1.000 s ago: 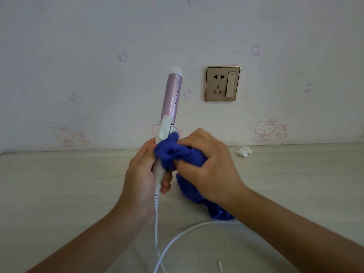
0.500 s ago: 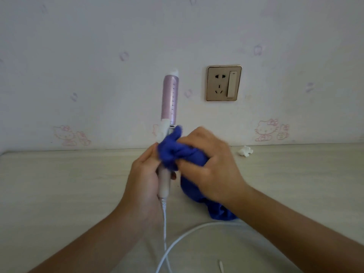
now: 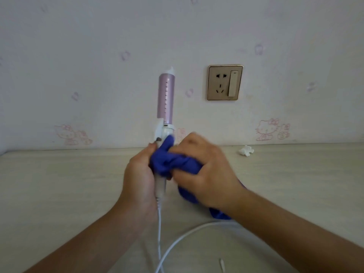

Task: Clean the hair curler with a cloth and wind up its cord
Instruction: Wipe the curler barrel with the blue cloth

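Note:
The hair curler (image 3: 166, 99) stands upright above the table, with a pink barrel, a white tip and a white handle. My left hand (image 3: 138, 174) grips the handle from the left. My right hand (image 3: 202, 170) holds a bunched blue cloth (image 3: 173, 161) against the handle's right side; the cloth's tail hangs down under my right wrist. The white cord (image 3: 159, 223) drops from the handle's base and loops across the table toward the lower right. Both hands hide most of the handle.
A pale wooden table (image 3: 59, 184) runs to a wall with cartoon stickers. A gold wall socket with a switch (image 3: 225, 82) sits right of the curler. A small white crumpled scrap (image 3: 246, 150) lies at the table's back right. A thin white bit (image 3: 222, 266) lies near the front edge.
The curler has turned in my left hand, so the barrel's row of dots and the white clip now face differently. My right hand and the cloth shifted slightly along the handle.

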